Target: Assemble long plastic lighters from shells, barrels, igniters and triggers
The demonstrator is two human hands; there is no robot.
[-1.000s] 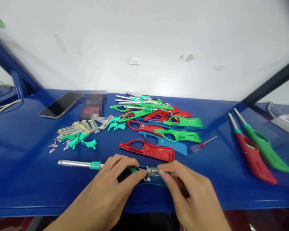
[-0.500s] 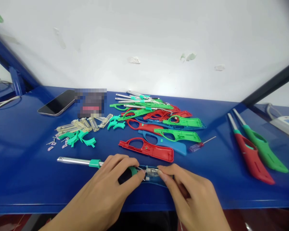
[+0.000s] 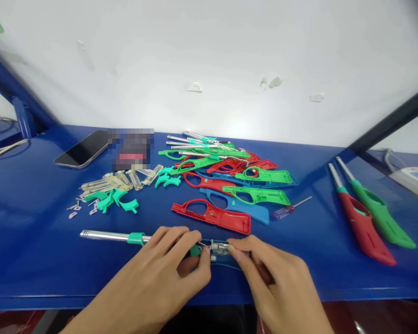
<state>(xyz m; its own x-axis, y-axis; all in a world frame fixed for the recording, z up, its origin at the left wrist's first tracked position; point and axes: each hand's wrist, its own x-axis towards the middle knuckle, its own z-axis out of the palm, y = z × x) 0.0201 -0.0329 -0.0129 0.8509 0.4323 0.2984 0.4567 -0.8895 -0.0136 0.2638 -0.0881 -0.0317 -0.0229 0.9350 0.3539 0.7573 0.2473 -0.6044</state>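
Note:
A partly assembled blue lighter half [image 3: 228, 265] lies near the table's front edge, its metal tube [image 3: 104, 235] with a teal collar [image 3: 136, 238] pointing left. My left hand [image 3: 163, 269] is closed around its middle, thumb and fingertips by a teal trigger [image 3: 195, 251] and a thin wire. Between thumb and index finger, my right hand [image 3: 274, 266] grips the right end of a clear fuel tank [image 3: 220, 248], seated in the blue half. My fingers hide much of the lighter. Just behind lies an empty red handle half [image 3: 226, 219].
Green, red and blue handle halves [image 3: 264, 195] pile up behind, with metal tubes [image 3: 195, 147]. Clear tanks [image 3: 134, 178], teal triggers [image 3: 128, 203] and a phone [image 3: 85, 148] lie left. A screwdriver [image 3: 283, 212] and two whole lighters, red [image 3: 365, 227] and green [image 3: 382, 215], lie right.
My left thumb has shifted slightly down and away from the wire and tank, showing more of the trigger. The tube end has moved a little left. My right hand keeps its grip.

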